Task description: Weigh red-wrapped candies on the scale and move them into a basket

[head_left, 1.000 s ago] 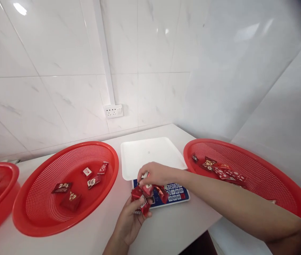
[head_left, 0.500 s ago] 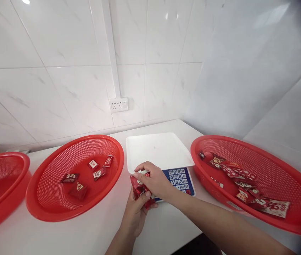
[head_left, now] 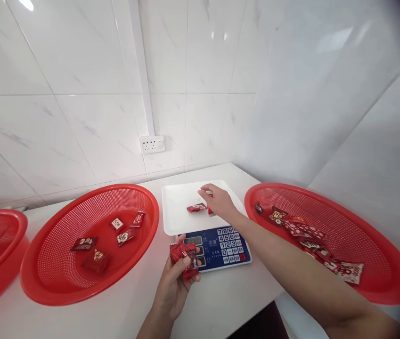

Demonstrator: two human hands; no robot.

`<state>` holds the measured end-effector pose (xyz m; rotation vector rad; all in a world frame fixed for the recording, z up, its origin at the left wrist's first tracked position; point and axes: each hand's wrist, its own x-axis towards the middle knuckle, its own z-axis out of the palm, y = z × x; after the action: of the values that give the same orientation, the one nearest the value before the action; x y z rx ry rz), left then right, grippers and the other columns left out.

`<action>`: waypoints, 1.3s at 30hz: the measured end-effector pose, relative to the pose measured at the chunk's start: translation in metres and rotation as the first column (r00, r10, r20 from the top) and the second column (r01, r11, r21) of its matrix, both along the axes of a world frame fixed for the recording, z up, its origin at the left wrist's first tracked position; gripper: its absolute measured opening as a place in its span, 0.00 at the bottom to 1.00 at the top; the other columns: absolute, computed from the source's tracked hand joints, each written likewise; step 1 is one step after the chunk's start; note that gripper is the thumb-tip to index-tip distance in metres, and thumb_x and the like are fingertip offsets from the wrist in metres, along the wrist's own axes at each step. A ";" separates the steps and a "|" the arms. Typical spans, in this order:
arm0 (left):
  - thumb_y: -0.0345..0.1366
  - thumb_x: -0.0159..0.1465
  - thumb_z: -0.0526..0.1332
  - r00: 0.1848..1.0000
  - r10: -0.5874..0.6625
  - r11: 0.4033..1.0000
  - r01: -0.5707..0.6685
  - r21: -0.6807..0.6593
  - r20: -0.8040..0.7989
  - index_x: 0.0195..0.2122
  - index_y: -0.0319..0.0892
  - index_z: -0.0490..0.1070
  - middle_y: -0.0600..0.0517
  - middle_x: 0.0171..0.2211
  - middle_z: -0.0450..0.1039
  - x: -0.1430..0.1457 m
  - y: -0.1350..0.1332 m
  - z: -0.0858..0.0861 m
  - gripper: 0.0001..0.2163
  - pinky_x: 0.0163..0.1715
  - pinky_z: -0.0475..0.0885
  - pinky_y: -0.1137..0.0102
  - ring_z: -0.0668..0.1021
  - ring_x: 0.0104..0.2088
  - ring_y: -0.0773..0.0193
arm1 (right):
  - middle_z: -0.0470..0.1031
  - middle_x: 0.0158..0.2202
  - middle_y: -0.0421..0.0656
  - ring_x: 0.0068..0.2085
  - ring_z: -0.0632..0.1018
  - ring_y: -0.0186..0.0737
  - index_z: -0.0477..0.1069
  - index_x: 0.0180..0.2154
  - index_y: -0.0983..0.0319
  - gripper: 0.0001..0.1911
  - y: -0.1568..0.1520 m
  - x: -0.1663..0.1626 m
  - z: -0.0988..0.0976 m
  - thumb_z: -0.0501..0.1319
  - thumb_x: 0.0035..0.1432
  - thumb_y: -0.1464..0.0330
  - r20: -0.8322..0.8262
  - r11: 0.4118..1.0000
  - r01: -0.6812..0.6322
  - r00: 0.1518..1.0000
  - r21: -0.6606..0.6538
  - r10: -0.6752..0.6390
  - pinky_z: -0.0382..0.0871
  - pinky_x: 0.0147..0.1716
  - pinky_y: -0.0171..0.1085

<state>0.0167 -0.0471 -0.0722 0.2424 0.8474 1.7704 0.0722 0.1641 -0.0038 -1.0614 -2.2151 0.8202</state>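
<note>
My left hand (head_left: 176, 275) is closed around several small red snack packets (head_left: 187, 261), just in front of the scale's display. The white weighing tray (head_left: 175, 221) of the scale lies beyond it, and on the tray rests one red snack packet (head_left: 196, 207). My right hand (head_left: 219, 200) is over the tray beside that packet, fingers pinched. Red wrapper shows between and below its fingers, so it appears to grip a snack packet (head_left: 210, 210), mostly hidden by the hand. The blue keypad panel (head_left: 214, 259) of the scale faces me.
A red perforated basket (head_left: 56, 226) with several snack packets stands left of the scale. Another red basket (head_left: 394, 278), also holding several packets, stands to the right. Part of a third red basket (head_left: 0, 263) shows at the far left. Behind is a tiled wall with a socket (head_left: 152, 144).
My right hand has moved away from my left, forward over the tray. A red snack packet now lies on the tray. My left hand keeps its packets, and the view has shifted slightly.
</note>
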 end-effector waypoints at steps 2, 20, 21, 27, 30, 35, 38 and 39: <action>0.31 0.55 0.66 1.000 0.005 1.000 -0.005 -0.006 0.004 0.62 0.48 0.50 0.48 0.40 0.75 0.000 0.000 0.000 0.36 0.23 0.74 0.74 0.78 0.31 0.65 | 0.76 0.42 0.43 0.46 0.75 0.47 0.70 0.41 0.56 0.15 0.012 0.001 -0.001 0.54 0.58 0.55 0.043 0.999 0.050 0.998 0.022 -0.051 0.66 0.44 0.41; 0.39 0.48 0.72 0.978 -0.077 0.993 0.059 -0.099 -0.194 0.48 0.46 0.60 0.52 0.36 0.74 0.015 0.000 -0.005 0.29 0.27 0.75 0.69 0.78 0.32 0.62 | 0.74 0.34 0.41 0.35 0.74 0.38 0.74 0.37 0.60 0.09 -0.098 0.070 -0.019 0.59 0.56 0.64 -0.044 0.836 -0.502 0.861 -0.222 0.506 0.67 0.33 0.35; 0.40 0.47 0.72 0.976 -0.081 0.992 0.060 -0.109 -0.203 0.48 0.47 0.60 0.52 0.35 0.74 0.017 0.001 -0.006 0.30 0.26 0.75 0.69 0.77 0.31 0.63 | 0.73 0.32 0.41 0.34 0.73 0.37 0.74 0.35 0.60 0.06 -0.101 0.073 -0.021 0.60 0.55 0.67 -0.051 0.841 -0.486 0.871 -0.240 0.489 0.66 0.33 0.34; 0.43 0.49 0.70 0.969 -0.091 0.990 0.062 -0.129 -0.231 0.51 0.45 0.59 0.50 0.35 0.74 0.018 0.004 -0.009 0.31 0.23 0.72 0.72 0.75 0.30 0.65 | 0.69 0.27 0.39 0.30 0.70 0.35 0.70 0.26 0.62 0.03 -0.094 0.082 -0.017 0.60 0.51 0.71 -0.067 0.839 -0.421 0.903 -0.344 0.425 0.63 0.30 0.33; 0.42 0.52 0.68 0.980 -0.028 0.992 0.002 -0.128 -0.199 0.54 0.45 0.57 0.50 0.37 0.73 0.013 0.004 -0.009 0.31 0.27 0.74 0.70 0.76 0.32 0.64 | 0.69 0.24 0.38 0.25 0.68 0.32 0.69 0.27 0.62 0.07 -0.083 0.082 -0.012 0.58 0.54 0.66 -0.174 0.828 -0.354 0.935 -0.434 0.309 0.60 0.24 0.32; 0.38 0.55 0.67 0.993 -0.011 0.995 -0.001 -0.096 -0.118 0.58 0.44 0.54 0.50 0.34 0.73 0.005 0.002 -0.007 0.32 0.33 0.75 0.67 0.78 0.39 0.57 | 0.68 0.23 0.36 0.18 0.63 0.30 0.69 0.45 0.63 0.21 -0.058 0.074 -0.018 0.55 0.56 0.55 -0.303 0.889 -0.140 0.953 -0.436 0.002 0.54 0.17 0.31; 0.36 0.54 0.66 0.994 -0.015 0.995 0.004 -0.097 -0.107 0.59 0.45 0.53 0.49 0.35 0.74 0.007 0.002 -0.007 0.33 0.34 0.75 0.67 0.78 0.40 0.56 | 0.72 0.25 0.38 0.20 0.68 0.33 0.63 0.54 0.63 0.26 -0.050 0.071 -0.028 0.54 0.57 0.56 -0.233 0.941 -0.049 0.972 -0.335 -0.032 0.62 0.20 0.34; 0.35 0.54 0.66 0.994 -0.018 0.995 0.007 -0.100 -0.107 0.59 0.45 0.54 0.49 0.35 0.74 0.008 0.002 -0.007 0.33 0.33 0.74 0.67 0.78 0.39 0.56 | 0.73 0.26 0.39 0.22 0.70 0.35 0.64 0.54 0.62 0.25 -0.050 0.070 -0.031 0.54 0.58 0.57 -0.202 0.958 -0.052 0.979 -0.281 -0.006 0.65 0.23 0.35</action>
<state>0.0245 -0.0454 -0.0788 0.2792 1.0060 1.7101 0.1421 0.1144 -0.0351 -1.0320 -1.9830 1.2305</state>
